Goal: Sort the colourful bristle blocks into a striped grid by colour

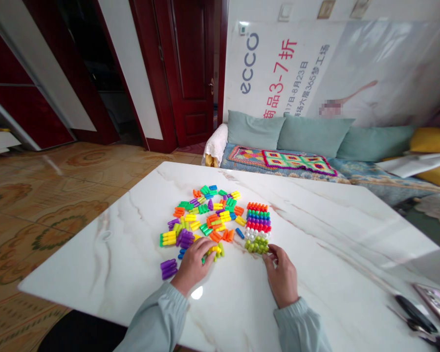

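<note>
My left hand (196, 261) is at the near edge of a loose pile of plastic pieces, its fingers curled and closed around small yellow pieces (215, 250). The pile holds short rounded tubes joined side by side, among them purple pieces (185, 238) and orange pieces (228, 235). To the right stands a neat block of round-ended pieces in rows of orange, green, blue, purple, red, white and yellow-green. My right hand (283, 276) pinches at the near right corner of the yellow-green row (256, 245); its fingertips partly hide what they grip.
The white marble-patterned table (132, 264) carries everything. Scissors (416, 315) and a phone (436, 300) lie at its right edge. Beyond the far edge is a sofa with green cushions (311, 137). A dark red door (190, 73) stands behind.
</note>
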{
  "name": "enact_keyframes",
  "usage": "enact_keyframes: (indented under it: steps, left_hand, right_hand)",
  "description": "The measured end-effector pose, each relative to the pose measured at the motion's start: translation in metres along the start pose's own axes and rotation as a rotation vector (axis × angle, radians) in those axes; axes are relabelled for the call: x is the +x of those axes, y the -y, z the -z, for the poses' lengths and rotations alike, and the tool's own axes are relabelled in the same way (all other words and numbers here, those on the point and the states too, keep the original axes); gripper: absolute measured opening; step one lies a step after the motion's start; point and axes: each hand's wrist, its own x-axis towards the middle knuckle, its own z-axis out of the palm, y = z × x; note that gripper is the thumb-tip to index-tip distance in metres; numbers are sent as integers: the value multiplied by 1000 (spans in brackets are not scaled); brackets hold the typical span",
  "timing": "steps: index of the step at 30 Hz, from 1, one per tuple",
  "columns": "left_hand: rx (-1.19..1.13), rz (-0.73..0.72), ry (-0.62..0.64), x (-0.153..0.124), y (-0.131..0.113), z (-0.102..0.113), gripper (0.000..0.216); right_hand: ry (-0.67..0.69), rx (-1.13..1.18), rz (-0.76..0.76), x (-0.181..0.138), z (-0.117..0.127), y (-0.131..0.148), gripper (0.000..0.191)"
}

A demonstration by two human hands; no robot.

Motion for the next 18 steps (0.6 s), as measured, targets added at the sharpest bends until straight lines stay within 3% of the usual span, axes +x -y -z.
enact_keyframes:
  steps: [18]
  left_hand:
    - [23,-10,12,-4,4,-4,21]
  right_hand:
    - [22,55,-90,-1,0,-1,37]
